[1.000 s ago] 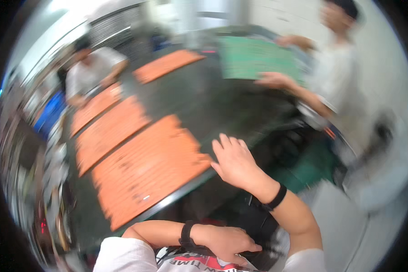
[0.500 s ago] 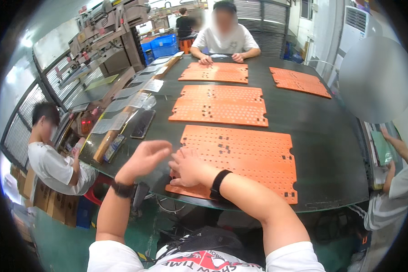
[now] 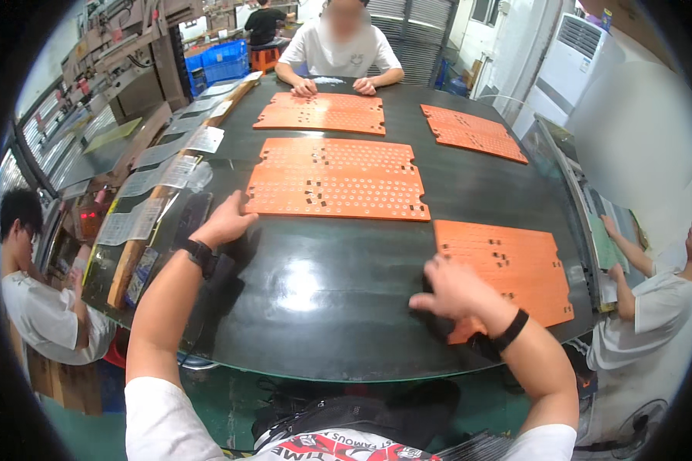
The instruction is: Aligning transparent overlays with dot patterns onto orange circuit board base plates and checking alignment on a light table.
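My left hand [image 3: 227, 221] is at the near left corner of the middle orange perforated board [image 3: 342, 178], thumb apart from the fingers; whether it grips the edge is not plain. Small black pieces sit in several spots on that board, and many of its holes look whitish. My right hand [image 3: 463, 290] rests over the left edge of the nearest orange board [image 3: 527, 265], with its fingers spread and slightly blurred. This board lies at the table's near right and carries small black pieces too. My hand and wrist hide part of its left side.
Two more orange boards, one at the far middle [image 3: 323, 112] and one at the far right [image 3: 473, 132], lie on the dark table [image 3: 323, 300]. A dark phone [image 3: 194, 215] and paper sheets [image 3: 134, 220] line the left side. People are seated or standing around the table.
The nearest board has shifted right across the table, with my right hand at its left edge. My left hand has moved away from it to the middle board. The whole view has shifted too.
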`<state>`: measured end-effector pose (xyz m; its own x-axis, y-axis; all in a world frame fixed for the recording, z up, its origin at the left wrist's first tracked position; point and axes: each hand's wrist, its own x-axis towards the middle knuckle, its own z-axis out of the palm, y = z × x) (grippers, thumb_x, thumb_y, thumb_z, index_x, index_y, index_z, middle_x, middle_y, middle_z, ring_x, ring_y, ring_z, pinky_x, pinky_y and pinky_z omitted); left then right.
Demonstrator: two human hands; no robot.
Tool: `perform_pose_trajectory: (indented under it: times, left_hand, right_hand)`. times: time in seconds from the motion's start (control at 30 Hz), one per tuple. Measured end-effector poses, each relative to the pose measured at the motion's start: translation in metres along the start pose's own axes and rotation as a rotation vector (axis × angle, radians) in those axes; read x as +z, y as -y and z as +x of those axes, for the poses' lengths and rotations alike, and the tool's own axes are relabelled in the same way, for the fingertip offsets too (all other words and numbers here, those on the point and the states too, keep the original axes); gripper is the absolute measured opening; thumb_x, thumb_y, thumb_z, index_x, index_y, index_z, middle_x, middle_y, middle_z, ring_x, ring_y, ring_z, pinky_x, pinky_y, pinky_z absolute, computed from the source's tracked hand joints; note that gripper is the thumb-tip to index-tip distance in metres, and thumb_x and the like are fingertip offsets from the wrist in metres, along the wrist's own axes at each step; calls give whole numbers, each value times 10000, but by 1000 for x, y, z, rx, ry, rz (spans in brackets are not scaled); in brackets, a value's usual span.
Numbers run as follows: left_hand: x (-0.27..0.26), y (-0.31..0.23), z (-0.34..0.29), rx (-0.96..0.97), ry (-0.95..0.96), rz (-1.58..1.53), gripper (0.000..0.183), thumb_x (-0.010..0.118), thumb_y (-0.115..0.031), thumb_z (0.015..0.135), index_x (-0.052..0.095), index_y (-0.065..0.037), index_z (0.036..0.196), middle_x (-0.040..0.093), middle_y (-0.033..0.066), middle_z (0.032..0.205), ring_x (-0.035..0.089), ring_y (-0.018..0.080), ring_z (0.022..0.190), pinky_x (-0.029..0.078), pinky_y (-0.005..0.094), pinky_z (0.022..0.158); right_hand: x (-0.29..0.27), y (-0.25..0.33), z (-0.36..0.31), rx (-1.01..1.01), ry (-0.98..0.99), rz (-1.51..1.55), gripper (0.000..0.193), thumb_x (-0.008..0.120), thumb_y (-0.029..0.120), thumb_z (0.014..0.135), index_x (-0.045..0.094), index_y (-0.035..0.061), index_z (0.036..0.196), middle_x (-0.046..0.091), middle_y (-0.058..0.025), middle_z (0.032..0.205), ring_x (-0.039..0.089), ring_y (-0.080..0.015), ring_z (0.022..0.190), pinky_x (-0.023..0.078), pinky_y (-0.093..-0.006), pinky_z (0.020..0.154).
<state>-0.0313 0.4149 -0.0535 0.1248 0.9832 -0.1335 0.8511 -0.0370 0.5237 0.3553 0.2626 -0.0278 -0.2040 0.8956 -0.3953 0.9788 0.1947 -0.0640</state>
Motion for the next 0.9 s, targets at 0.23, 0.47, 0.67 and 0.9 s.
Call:
perform_pose_trajectory:
  times: [0.23, 0.47, 0.67, 0.9]
  left_hand:
    - [38, -3, 30, 149, -227, -108, 492, 600, -276, 793, 530, -3, 1196, 630, 207, 1060, 612, 345, 968, 480, 424, 844]
    - [65, 8, -38, 291, -274, 39, 446, 621, -380, 765, 534, 10, 962, 616, 249, 878, 592, 405, 901, 467, 485, 778]
    - [-21, 44, -77, 343, -337, 490, 315, 698, -344, 699, 644, -34, 715, 615, 139, 727, 599, 324, 779, 455, 430, 712]
    - [-71, 156, -43, 25, -643, 1028, 158, 635, -169, 745, 703, -93, 866, 624, 93, 974, 514, 269, 1046, 359, 483, 940]
  right_hand:
    - [-11, -70, 119, 88, -425, 724, 887, 835, 265, 666, 316, -63, 1307, 505, -232, 1268, 536, -281, 1175, 450, -357, 971]
    - [17, -27, 81, -80, -682, 272, 750, 850, 216, 574, 464, -29, 1169, 588, -231, 1062, 550, -415, 1016, 454, -460, 869]
    - [65, -4, -47, 299, -489, 289, 863, 842, 122, 616, 349, -28, 1308, 473, -216, 1202, 462, -370, 1120, 400, -413, 940]
    - [136, -6, -83, 346, -814, 486, 784, 783, 52, 670, 346, -38, 1314, 424, -185, 1207, 474, -304, 1098, 391, -371, 967]
